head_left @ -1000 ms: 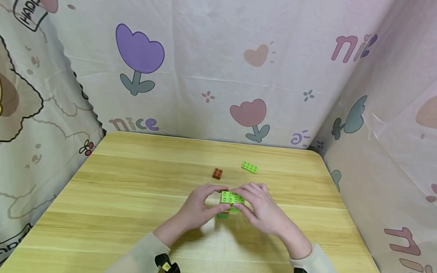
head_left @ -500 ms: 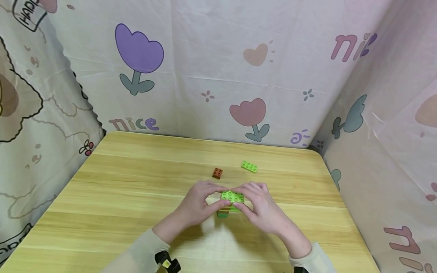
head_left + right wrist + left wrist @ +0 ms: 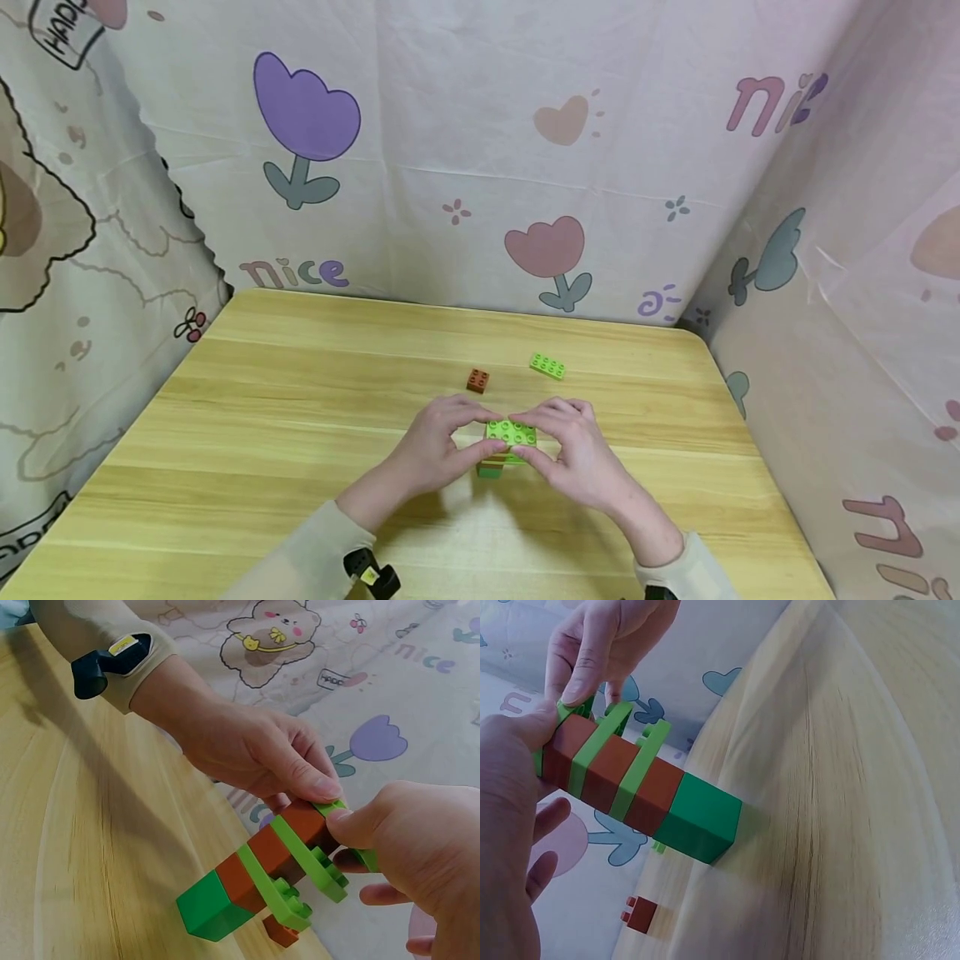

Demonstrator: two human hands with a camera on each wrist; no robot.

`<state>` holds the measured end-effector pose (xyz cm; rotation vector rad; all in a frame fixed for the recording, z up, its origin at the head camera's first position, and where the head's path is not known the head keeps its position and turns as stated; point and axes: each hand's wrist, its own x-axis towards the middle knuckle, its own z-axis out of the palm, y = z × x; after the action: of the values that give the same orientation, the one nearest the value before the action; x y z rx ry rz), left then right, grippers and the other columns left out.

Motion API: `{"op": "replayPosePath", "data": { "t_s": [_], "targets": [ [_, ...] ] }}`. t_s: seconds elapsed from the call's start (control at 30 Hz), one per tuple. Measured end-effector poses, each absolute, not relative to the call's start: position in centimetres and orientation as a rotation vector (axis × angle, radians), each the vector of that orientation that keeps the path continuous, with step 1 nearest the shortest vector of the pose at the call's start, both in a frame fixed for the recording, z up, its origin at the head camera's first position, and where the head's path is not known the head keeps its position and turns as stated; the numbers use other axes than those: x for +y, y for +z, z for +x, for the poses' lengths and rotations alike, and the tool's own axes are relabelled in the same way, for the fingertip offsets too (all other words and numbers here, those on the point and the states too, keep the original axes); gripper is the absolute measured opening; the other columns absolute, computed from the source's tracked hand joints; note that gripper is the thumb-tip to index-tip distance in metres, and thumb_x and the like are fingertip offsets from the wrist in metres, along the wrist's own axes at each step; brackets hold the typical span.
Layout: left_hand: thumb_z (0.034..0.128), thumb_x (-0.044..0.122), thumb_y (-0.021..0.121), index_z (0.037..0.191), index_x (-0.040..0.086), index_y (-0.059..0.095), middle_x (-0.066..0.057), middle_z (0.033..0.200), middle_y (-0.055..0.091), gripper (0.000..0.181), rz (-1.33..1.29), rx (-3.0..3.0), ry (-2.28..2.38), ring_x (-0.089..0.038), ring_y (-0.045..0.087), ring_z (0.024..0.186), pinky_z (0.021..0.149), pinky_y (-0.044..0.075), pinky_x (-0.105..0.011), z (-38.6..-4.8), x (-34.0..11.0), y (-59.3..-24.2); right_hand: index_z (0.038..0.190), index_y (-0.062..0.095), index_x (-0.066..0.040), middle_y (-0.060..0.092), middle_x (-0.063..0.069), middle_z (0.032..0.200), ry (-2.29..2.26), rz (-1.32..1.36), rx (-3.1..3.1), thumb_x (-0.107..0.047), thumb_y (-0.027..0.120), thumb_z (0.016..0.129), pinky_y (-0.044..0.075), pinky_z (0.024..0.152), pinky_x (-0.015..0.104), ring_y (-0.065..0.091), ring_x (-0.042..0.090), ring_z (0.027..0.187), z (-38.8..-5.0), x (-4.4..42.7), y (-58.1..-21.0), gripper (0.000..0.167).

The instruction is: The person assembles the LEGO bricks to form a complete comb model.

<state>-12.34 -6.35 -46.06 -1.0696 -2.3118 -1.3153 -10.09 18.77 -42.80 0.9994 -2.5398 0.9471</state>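
A tower of toy building bricks stands upright on the table, a dark green brick at its foot. Above that, brown bricks alternate with thin light green plates that jut out to one side. Both hands meet at the top light green plate, which lies on the uppermost brown brick. My left hand pinches its left part, thumb at the near edge and forefinger at the far edge. On the right part, my right hand pinches in the same way. Fingers partly cover the plate's edges.
Beyond the tower, a loose brown brick lies on the wooden table. A loose light green plate lies farther back to its right. Printed cloth hangs behind the table and at both sides.
Both hands keep their hold on the top plate and shift only slightly. More of the brown layers shows beneath the left thumb than a second ago. The loose pieces stay put.
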Motion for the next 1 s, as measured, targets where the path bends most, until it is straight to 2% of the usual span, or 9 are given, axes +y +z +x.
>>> {"op": "replayPosePath", "data": {
  "t_s": [0.23,0.67,1.0],
  "targets": [
    [0.0921,0.03,0.086,0.115,0.016,0.079,0.01,0.112,0.074,0.028,-1.073,-2.28,-1.384,-0.011,0.068,0.105,0.092,0.056,-0.043,-12.44,-6.18,-46.39,0.128,0.076,-0.015,0.073,-0.016,0.115,1.003,0.981,-2.55,-0.024,0.085,0.091,0.031,0.105,0.052,0.062,0.009,0.112,-10.16,18.92,-43.15,0.039],
    [0.089,0.03,0.088,0.11,0.014,0.08,0.007,0.105,0.073,0.028,-1.068,-2.223,-1.269,-0.01,0.067,0.097,0.085,0.056,-0.039,-12.75,-5.96,-46.83,0.126,0.077,-0.015,0.075,-0.012,0.116,0.977,0.986,-2.508,-0.024,0.086,0.09,0.031,0.106,0.054,0.064,0.009,0.109,-10.26,18.89,-43.41,0.038],
    [0.0896,0.035,0.087,0.112,0.018,0.08,0.011,0.107,0.073,0.029,-1.066,-2.328,-1.209,-0.009,0.065,0.102,0.09,0.054,-0.039,-12.83,-6.22,-46.25,0.126,0.076,-0.015,0.075,-0.012,0.117,0.926,0.998,-2.509,-0.021,0.086,0.09,0.032,0.106,0.057,0.064,0.01,0.11,-10.18,18.89,-43.3,0.038]
  ]
}}
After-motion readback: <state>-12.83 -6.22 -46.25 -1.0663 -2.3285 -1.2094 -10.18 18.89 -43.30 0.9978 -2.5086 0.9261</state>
